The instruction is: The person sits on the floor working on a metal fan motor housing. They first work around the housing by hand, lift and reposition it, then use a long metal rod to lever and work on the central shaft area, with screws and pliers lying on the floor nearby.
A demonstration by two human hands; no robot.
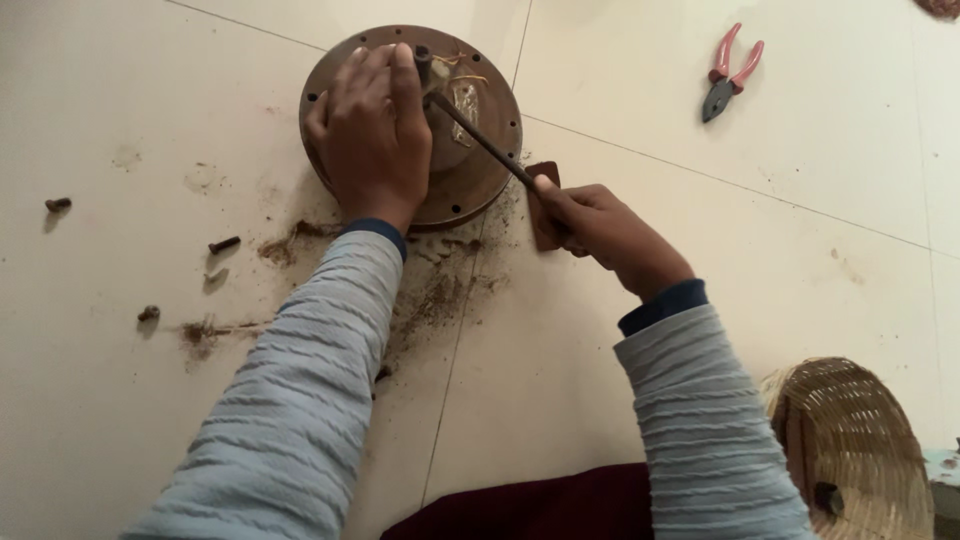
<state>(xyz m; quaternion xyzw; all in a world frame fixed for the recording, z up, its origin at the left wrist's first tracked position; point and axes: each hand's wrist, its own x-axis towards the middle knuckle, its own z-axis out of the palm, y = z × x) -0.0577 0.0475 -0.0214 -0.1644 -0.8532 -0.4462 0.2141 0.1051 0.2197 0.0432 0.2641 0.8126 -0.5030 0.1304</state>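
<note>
Here the left hand covers the rusty disc, its grip unclear, while the right hand clenches a screwdriver.

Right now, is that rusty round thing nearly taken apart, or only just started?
Partly. Done: loose bolts lie on the floor beside rusty crumbs. In hand: the left hand presses the round metal plate, and the right hand works a screwdriver into its middle. Left: the plate looks whole; the pliers lie unused.
</note>
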